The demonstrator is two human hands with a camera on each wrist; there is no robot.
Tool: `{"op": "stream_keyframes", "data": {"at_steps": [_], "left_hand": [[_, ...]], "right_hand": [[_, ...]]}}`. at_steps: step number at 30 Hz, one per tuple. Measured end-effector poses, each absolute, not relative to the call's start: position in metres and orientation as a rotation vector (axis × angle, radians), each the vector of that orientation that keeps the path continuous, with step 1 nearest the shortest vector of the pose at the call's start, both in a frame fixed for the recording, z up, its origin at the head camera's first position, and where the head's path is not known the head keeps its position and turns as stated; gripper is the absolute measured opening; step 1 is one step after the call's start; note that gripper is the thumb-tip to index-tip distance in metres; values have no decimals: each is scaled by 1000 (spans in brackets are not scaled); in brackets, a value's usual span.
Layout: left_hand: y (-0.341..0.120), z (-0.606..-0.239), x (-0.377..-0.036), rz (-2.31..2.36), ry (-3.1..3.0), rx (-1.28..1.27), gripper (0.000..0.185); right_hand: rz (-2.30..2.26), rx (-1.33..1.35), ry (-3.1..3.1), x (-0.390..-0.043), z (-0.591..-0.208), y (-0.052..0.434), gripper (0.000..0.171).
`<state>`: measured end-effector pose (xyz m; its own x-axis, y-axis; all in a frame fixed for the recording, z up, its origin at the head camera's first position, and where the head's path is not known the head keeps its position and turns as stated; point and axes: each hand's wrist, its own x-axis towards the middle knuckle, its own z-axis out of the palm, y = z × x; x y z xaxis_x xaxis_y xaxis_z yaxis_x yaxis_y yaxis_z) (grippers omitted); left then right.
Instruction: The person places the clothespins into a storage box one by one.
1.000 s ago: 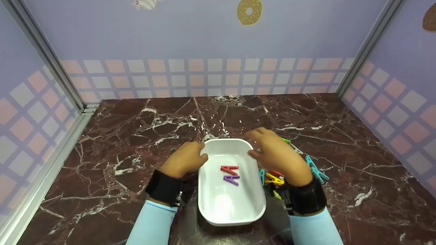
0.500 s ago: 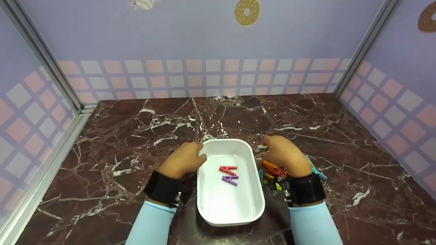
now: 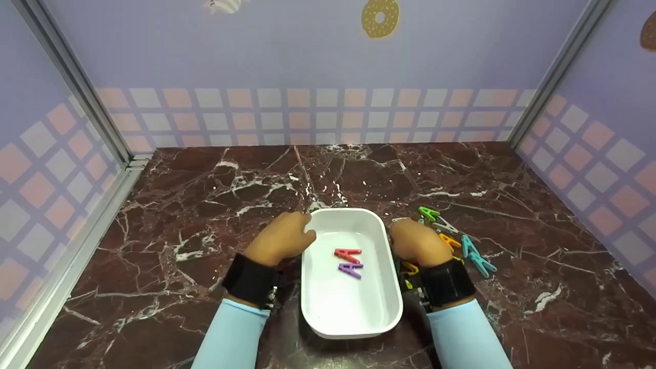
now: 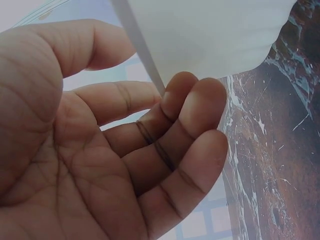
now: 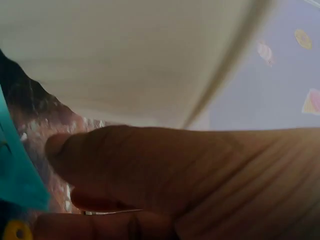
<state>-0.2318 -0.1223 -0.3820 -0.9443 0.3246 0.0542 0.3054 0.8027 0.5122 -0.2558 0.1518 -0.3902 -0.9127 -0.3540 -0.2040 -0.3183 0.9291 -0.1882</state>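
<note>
A white tub (image 3: 359, 312) sits on the marble top, with a red clip (image 3: 347, 254) and a purple clip (image 3: 351, 269) lying inside. My left hand (image 3: 279, 238) holds its left rim; in the left wrist view the thumb and fingertips (image 4: 172, 95) meet the tub's edge (image 4: 210, 35). My right hand (image 3: 417, 241) is curled, knuckles up, against the tub's right side over a pile of clips. The right wrist view shows bent fingers (image 5: 175, 180) under the tub wall (image 5: 125, 50) beside a teal clip (image 5: 20, 170). What the fingers enclose is hidden.
Loose clips lie right of the tub: green (image 3: 428, 212), grey (image 3: 445, 225), orange (image 3: 450, 241), teal (image 3: 476, 256), yellow (image 3: 410, 267). Patterned walls (image 3: 328, 118) close in the back and both sides. A metal rail (image 3: 77, 246) runs along the left.
My right hand drew back from above the tub's far right corner, dipped to the clip pile and now sits curled lower beside the tub. The left hand stayed on the rim.
</note>
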Motion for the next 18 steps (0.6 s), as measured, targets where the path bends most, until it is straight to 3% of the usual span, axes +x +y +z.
{"op": "stream_keyframes", "data": {"at_steps": [12,18], "left_hand": [[-123,-381,-233,836,2931,505,37],[-122,-382,-232,810,2950,533,18]], "right_hand": [[-344,-623,2934,-262,-401,149,17],[-404,-604,2955,-263,-403,150,18]]}}
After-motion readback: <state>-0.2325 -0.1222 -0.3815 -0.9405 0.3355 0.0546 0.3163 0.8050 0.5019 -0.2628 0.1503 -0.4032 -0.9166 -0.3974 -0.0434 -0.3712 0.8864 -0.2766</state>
